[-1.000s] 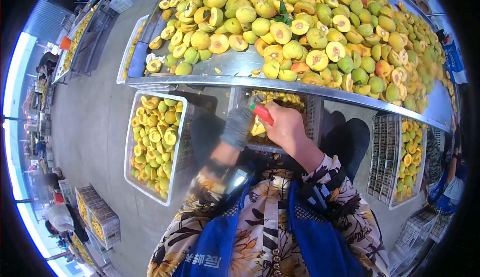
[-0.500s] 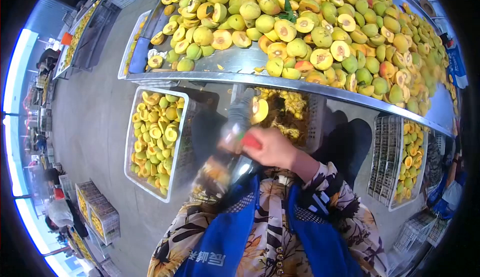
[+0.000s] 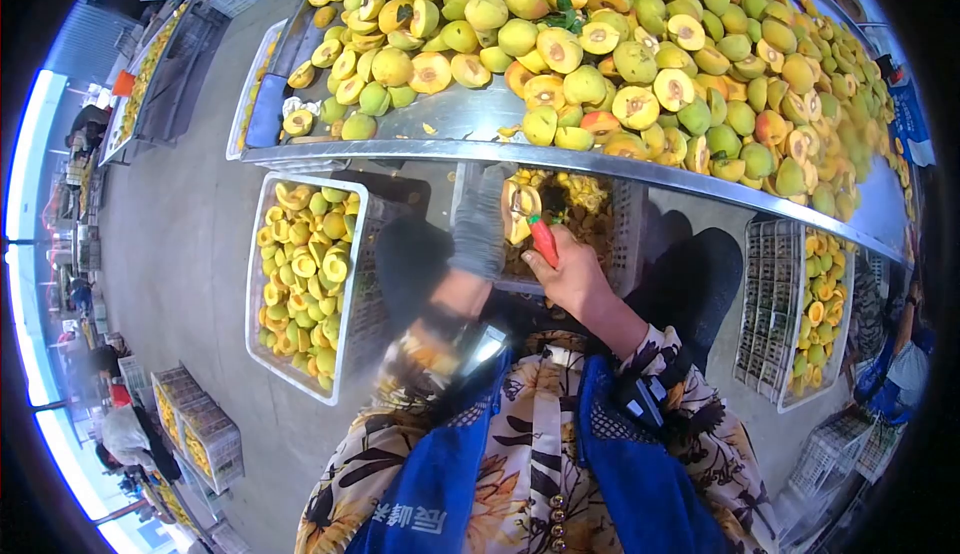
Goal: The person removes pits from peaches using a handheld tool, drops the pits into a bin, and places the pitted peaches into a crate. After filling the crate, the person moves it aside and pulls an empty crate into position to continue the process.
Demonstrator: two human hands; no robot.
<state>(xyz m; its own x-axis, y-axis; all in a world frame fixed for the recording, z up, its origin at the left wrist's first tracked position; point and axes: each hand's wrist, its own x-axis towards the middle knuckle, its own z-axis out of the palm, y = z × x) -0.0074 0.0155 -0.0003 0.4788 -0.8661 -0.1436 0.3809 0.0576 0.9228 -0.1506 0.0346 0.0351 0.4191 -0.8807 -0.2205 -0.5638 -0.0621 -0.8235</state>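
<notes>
While the gloved left hand clasps a fruit half over the crate, seemingly so scraps fall in, the right hand, grip clenched on a red-handled tool, meets its cut face.

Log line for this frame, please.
left hand: gloved, holds fruit half | right hand: grips red-handled tool | below: crate

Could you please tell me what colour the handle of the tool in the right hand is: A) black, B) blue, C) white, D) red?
D: the right hand grips a red-handled tool beside the peach half held in the gloved left hand.
</notes>
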